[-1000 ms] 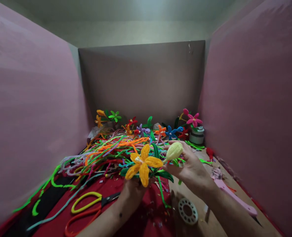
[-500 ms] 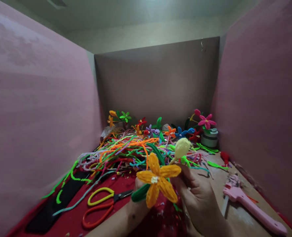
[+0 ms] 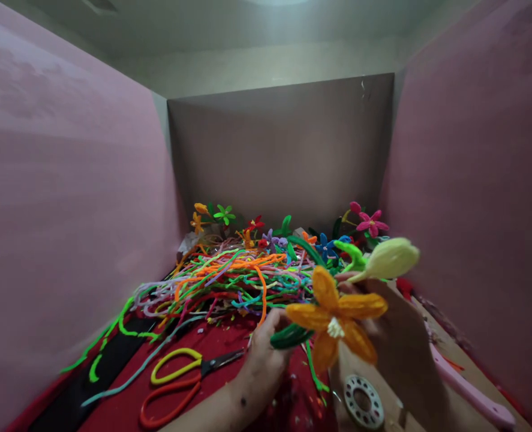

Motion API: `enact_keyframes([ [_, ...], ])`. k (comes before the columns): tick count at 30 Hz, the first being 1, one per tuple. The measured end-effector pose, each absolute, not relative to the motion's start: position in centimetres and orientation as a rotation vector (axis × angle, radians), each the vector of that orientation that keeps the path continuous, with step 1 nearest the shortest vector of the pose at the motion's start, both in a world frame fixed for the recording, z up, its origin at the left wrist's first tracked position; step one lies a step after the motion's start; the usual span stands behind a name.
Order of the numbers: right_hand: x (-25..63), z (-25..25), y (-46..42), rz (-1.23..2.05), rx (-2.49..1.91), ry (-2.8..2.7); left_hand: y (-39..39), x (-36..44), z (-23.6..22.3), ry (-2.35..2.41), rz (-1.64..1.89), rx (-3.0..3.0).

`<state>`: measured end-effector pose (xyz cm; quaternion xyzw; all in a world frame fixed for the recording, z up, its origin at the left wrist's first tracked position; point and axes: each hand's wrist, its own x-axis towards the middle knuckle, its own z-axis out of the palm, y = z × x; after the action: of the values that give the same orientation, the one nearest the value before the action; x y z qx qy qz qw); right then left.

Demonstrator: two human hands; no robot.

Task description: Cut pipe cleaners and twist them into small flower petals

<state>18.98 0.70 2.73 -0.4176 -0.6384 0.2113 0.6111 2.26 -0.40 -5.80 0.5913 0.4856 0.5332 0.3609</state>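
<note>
An orange pipe-cleaner flower (image 3: 362, 306) with a pale centre faces me at the front. Dark green leaves, a pale yellow bud (image 3: 391, 259) and a bright green piece (image 3: 353, 255) stick out around it. My left hand (image 3: 266, 354) is closed at the flower's lower left, beside a green leaf; its fingertips are partly hidden. Behind the petals, my right hand (image 3: 403, 336) has its fingers closed by the base of the bud, and the flower covers part of them. Scissors (image 3: 176, 366) with yellow and red handles lie left of my left hand.
A tangled heap of coloured pipe cleaners (image 3: 230, 276) spreads across the red cloth (image 3: 221, 336). More finished flowers (image 3: 371, 223) stand along the back panel. A white perforated spool (image 3: 363, 401) lies near my right wrist, and a pink glue gun (image 3: 468, 384) is at the right.
The flower and both hands have shifted right. The bud has tilted over to the right, and the bright green piece now shows beside it. The spool has come into sight.
</note>
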Motion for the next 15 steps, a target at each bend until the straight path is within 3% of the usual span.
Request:
enact_keyframes([
  [8,20.0,8.9,3.7,0.349,-1.021,-1.122,-0.7,4.5,-6.7,0.997,0.915,2.275],
  [15,17.7,9.9,5.0,0.428,-0.97,-1.097,0.5,4.0,-9.1,0.944,0.727,2.36],
])
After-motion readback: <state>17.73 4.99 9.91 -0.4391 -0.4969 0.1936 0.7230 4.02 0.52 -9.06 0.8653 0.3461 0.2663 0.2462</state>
